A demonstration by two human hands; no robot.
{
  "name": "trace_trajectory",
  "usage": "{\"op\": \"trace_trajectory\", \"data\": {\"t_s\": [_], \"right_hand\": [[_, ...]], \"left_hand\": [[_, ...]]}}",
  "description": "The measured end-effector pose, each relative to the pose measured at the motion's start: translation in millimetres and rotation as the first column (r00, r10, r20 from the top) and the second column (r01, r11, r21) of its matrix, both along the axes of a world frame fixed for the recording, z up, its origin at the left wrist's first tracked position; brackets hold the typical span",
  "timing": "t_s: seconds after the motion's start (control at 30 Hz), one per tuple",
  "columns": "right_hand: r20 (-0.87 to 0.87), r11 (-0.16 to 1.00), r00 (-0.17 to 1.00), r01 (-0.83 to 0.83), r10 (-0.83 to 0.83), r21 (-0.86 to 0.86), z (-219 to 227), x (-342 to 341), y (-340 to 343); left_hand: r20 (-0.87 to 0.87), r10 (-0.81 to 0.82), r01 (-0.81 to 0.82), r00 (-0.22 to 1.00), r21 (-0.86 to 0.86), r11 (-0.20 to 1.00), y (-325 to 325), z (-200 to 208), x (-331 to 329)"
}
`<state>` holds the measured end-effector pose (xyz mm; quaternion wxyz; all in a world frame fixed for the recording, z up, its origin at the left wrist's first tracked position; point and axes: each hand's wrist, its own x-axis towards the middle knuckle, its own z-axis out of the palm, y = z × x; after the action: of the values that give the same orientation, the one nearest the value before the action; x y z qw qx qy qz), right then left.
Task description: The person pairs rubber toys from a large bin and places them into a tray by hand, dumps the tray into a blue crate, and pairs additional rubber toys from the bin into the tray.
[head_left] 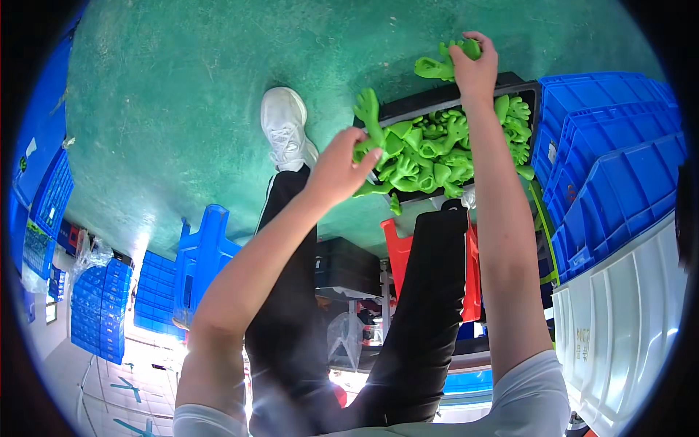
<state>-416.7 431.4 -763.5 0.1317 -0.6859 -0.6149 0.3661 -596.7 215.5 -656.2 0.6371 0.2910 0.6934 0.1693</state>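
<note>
A black crate [429,104] is heaped with bright green pieces [441,176], many shaped like small hands with spread fingers. At the crate's left end, my left hand [341,167] is closed around a green hand-shaped piece [368,109] whose fingers point away from me. Beyond the crate's far edge, my right hand [477,67] grips another green hand-shaped piece [435,69] above the floor. My right palm hides part of it, so I cannot tell whether it is one piece or more. A small green piece [395,204] shows at the crate's near edge.
Blue crates [608,146] are stacked right of the black crate, with a pale ribbed bin [619,328] nearer. A white shoe [285,124] stands left on the green floor [182,95]. A blue stool [204,255] and a red stool [397,247] stand nearer my legs.
</note>
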Motion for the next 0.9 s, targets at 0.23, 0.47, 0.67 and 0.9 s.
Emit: {"op": "trace_trajectory", "data": {"t_s": [0.23,0.47,0.67,0.9], "right_hand": [[-0.344,0.902,0.889,0.150,-0.303,-0.405,152,55,-43],[-0.005,0.991,0.997,-0.080,0.080,-0.106,163,163,-129],[-0.129,0.887,0.940,0.245,-0.317,-0.392,167,193,-126],[0.070,0.981,0.996,0.071,-0.059,-0.182,130,241,-85]], "left_hand": [[0.109,-0.251,0.241,0.962,0.103,0.965,-26,29,95],[-0.002,-0.139,0.135,0.990,0.263,0.955,-72,17,168],[-0.301,0.504,-0.555,0.809,-0.109,0.825,-108,13,179],[-0.258,0.748,-0.659,0.611,-0.690,0.301,-208,-24,186]]}}
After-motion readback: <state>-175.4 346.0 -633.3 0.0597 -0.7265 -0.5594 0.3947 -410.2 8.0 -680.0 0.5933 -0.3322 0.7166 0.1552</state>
